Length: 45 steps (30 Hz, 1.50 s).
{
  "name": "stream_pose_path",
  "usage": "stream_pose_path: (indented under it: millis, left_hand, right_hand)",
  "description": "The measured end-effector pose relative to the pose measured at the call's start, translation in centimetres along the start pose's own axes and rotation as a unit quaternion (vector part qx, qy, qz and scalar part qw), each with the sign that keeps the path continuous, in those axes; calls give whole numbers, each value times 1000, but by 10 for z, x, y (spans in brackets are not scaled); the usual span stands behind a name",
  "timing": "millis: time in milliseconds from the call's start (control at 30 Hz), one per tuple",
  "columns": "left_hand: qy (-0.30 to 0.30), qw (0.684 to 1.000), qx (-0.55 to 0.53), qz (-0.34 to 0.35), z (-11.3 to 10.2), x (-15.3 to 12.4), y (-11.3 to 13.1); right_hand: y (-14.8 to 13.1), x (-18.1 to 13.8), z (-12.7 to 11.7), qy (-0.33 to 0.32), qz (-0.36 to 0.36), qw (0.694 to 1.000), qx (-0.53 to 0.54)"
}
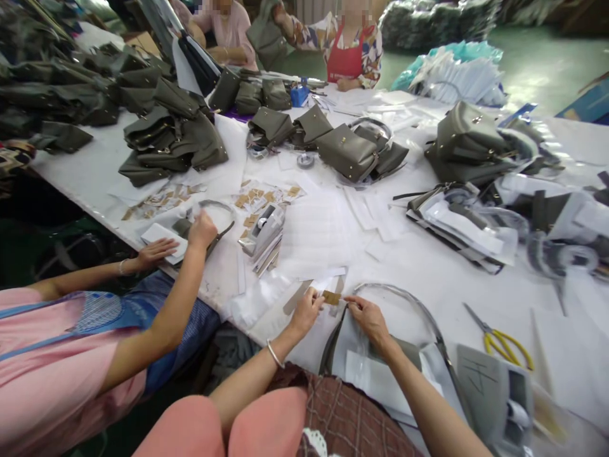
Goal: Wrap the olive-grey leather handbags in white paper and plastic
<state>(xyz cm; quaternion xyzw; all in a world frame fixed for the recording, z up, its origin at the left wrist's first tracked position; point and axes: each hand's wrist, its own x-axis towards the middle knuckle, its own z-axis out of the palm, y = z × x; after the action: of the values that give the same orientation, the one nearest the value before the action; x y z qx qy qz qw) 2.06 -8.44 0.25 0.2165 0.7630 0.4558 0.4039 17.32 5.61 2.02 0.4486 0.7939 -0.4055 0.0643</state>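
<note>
Brown checked apron (354,416) fills the bottom centre. Above it, the left hand (306,312) pinches a small tan card tag (332,297); the right hand (371,320) nears the tag over a handbag (349,341), its fingers' grip unclear. Yellow-handled scissors (507,344) lie lower right.

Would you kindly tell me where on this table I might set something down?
Bare table shows between the curved bag handle, the yellow-handled scissors and the paper-stuffed bag beyond. Another patch lies between the olive bag pile and the table's left edge. It is crowded around the left hand and right hand, near the brown tag.
</note>
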Motion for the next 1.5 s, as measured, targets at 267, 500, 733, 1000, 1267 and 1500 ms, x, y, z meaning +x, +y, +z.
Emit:
stream_pose_path:
  millis: [267,500,733,1000,1267,1500]
  left_hand:
    - [106,943,285,136,-61,2,1]
    - [99,881,393,242,-31,35,27]
    - [30,808,515,285,-12,80,40]
    - [42,804,521,284,-23,97,50]
    - [-46,845,452,283,31,126,113]
    - [-139,807,472,325,95,162,122]
  right_hand:
    - [19,-29,6,112,-95,989,-25]
    - [47,-54,14,135,-102,965,-200]
    - [45,-52,21,197,-145,935,-258]
    - [51,-45,33,261,-168,919,-244]
    - [51,-43,32,251,-156,932,-210]
    - [51,-47,31,230,-148,941,-198]
